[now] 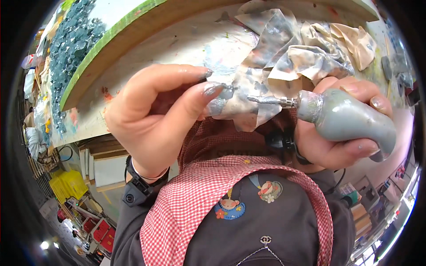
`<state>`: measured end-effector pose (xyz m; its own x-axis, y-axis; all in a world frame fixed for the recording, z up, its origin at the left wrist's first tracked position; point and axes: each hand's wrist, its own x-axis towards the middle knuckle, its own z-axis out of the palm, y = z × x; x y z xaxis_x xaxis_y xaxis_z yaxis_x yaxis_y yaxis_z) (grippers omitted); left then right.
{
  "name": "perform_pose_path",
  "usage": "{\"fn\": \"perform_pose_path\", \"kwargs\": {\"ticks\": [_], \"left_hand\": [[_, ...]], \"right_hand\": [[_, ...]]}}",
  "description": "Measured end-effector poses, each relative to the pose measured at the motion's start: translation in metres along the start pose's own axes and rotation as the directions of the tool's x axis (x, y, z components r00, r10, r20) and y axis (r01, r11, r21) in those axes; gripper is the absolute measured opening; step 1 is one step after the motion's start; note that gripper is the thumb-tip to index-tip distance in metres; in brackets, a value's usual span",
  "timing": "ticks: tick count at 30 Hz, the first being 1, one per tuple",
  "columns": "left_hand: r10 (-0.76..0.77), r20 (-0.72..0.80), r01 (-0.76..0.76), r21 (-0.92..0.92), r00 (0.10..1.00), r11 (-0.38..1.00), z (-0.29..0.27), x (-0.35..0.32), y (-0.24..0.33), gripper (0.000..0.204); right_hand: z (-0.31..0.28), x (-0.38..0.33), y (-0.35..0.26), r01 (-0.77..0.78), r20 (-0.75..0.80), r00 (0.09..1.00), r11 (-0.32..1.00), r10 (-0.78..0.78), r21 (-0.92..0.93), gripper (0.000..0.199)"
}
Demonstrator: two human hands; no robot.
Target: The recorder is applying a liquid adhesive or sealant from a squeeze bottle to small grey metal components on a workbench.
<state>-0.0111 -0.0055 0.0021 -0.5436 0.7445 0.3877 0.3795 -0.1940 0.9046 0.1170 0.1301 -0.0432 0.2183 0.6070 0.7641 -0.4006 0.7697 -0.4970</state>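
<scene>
My right hand (375, 95) is wrapped around a grey squeeze bottle (353, 117), tilted on its side. From its ribbed collar a thin metal nozzle (270, 101), smeared with grey paint, points left toward my other hand. My left hand (153, 106) is closed in a pinch, thumb against fingers, just left of the nozzle tip. A small dark grey bit shows at its fingertips, too little to name. Grey paint stains the nails of both hands. Behind them lies a crumpled, paint-stained cloth (288, 44).
A wooden strip with a green edge (113, 40) crosses the paint-spotted table (177, 46). Beyond it, at the left, is a heap of small dark teal pieces (75, 48). Boards (104, 164) lean below the table edge, near a yellow stack (69, 184).
</scene>
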Motion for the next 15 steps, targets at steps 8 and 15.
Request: {"fn": "perform_pose_path", "kwargs": {"ticks": [8, 15], "left_hand": [[-0.191, -0.032, 0.189, -0.063, 0.981, 0.980, 0.004, 0.004, 0.005, 0.010], [-0.149, -0.025, 0.147, -0.059, 0.989, 0.987, 0.006, 0.004, 0.003, 0.010]], "right_hand": [[-0.008, 0.006, -0.014, -0.190, 0.232, 0.956, 0.982, 0.181, 0.018, 0.054], [-0.009, 0.005, -0.015, -0.220, 0.283, 0.935, 0.975, 0.215, -0.015, 0.051]]}}
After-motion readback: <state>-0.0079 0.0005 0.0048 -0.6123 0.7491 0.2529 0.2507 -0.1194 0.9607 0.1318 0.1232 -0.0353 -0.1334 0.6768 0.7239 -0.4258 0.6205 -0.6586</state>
